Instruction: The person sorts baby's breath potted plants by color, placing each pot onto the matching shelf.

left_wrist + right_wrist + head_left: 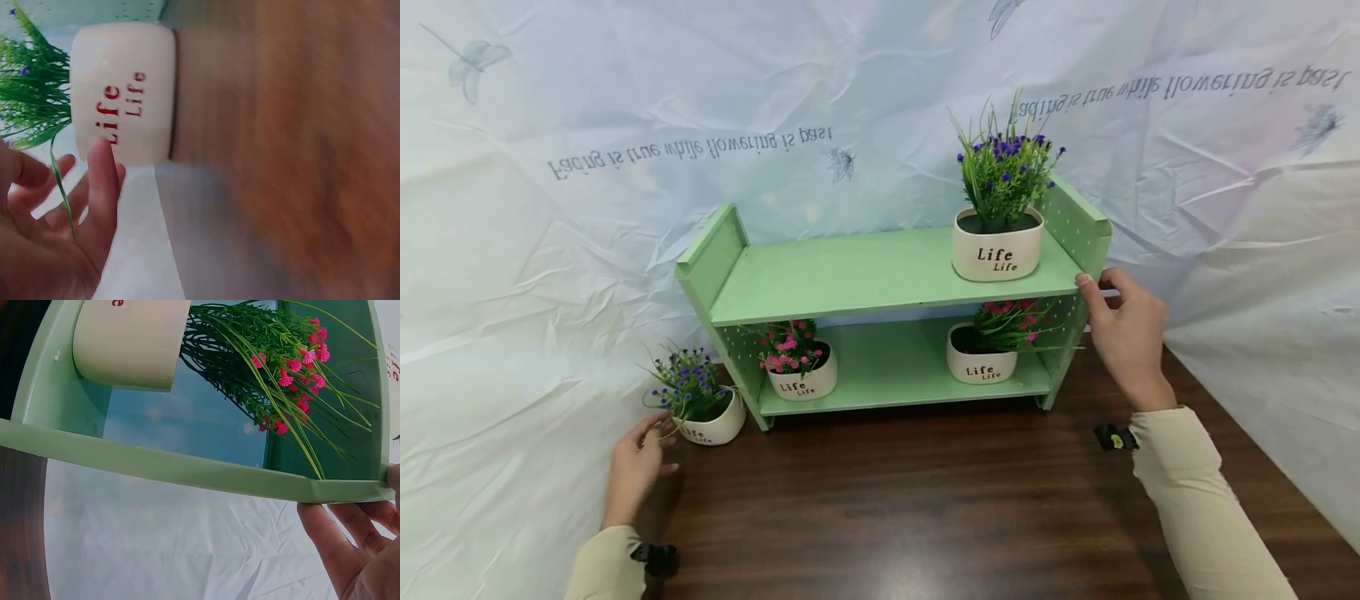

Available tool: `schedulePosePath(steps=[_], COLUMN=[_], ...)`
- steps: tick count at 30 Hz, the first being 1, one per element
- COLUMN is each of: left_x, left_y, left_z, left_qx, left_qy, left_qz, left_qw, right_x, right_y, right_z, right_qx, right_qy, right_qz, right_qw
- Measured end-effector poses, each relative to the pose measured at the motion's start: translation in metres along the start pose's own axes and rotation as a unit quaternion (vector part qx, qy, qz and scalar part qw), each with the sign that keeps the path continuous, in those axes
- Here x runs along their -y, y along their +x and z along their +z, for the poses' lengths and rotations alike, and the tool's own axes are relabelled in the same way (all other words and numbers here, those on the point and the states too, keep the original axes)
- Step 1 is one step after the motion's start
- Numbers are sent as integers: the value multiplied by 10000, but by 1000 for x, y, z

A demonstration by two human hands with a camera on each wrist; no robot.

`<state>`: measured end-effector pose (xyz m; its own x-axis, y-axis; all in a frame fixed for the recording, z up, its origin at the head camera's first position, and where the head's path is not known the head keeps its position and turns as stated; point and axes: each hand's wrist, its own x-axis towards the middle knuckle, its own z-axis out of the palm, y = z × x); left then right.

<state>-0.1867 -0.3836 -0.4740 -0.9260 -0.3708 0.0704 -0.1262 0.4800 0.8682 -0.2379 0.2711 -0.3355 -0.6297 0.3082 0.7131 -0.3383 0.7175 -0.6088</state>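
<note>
A white oval pot (711,423) with purple flowers, marked "Life", stands on the table beside the left end of a green two-tier shelf (850,271). My left hand (638,462) is at this pot's left side, fingers loosely spread. In the left wrist view, one fingertip overlaps the lettering on the pot (125,94), and a long green blade (61,187) hangs across the hand. My right hand (1126,333) grips the shelf's right side panel, thumb at the front edge. The right wrist view shows fingers (331,537) against the panel's outer face (187,472).
Another purple-flowered pot (997,250) stands on the upper tier at right. Below are two pink-flowered pots, one at left (808,383) and one at right (981,362). A brown wooden table (880,500) carries the shelf; printed white cloth (700,83) hangs behind and at the sides.
</note>
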Motion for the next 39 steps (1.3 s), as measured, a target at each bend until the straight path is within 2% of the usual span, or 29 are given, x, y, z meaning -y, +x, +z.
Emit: schedulePosePath(steps=[2, 4, 7, 10, 12, 16, 19, 22, 27, 31, 34, 39], left_x=[-1, -3, -5, -5, -5, -2, 2, 4, 5, 4, 4, 5], left_y=[-1, -1, -1, 0, 1, 5, 6, 6, 8, 6, 3, -2], left_z=[-2, -5, -8, -9, -8, -5, -3, -2, -2, -5, -9, -10], left_qx=[-190, -392, -620, -561, -392, -152, -236, -402, -669, -629, -544, -588], left_qy=[272, 787, 1714, 2116, 2084, 1711, 1666, 1873, 2144, 2203, 2333, 2577], left_qz=[-194, -266, -159, 118, 428, 1112, 1414, 1666, 2332, 2768, 2874, 2971], left_qw=[9993, 9958, 9831, 9757, 9763, 9788, 9755, 9672, 9461, 9332, 9274, 9175], right_x=[0, 0, 1, 2, 2, 1, 1, 0, 0, 1, 2, 1], right_y=[-1, -1, -2, -2, -2, -2, -1, -1, -1, -1, -1, 0], right_z=[0, 0, -1, -2, -3, -2, -1, 1, 1, 1, 0, 0], right_qx=[30, 49, 27, -7, -24, -48, -43, -23, -20, -37, -21, -46], right_qy=[-30, -42, -66, -77, -79, -41, -15, 12, 41, 32, 48, 39], right_qz=[9, 30, 42, 40, 37, -23, -54, -47, 15, 58, 58, -11], right_qw=[10000, 10000, 10000, 10000, 10000, 10000, 10000, 10000, 10000, 10000, 10000, 10000])
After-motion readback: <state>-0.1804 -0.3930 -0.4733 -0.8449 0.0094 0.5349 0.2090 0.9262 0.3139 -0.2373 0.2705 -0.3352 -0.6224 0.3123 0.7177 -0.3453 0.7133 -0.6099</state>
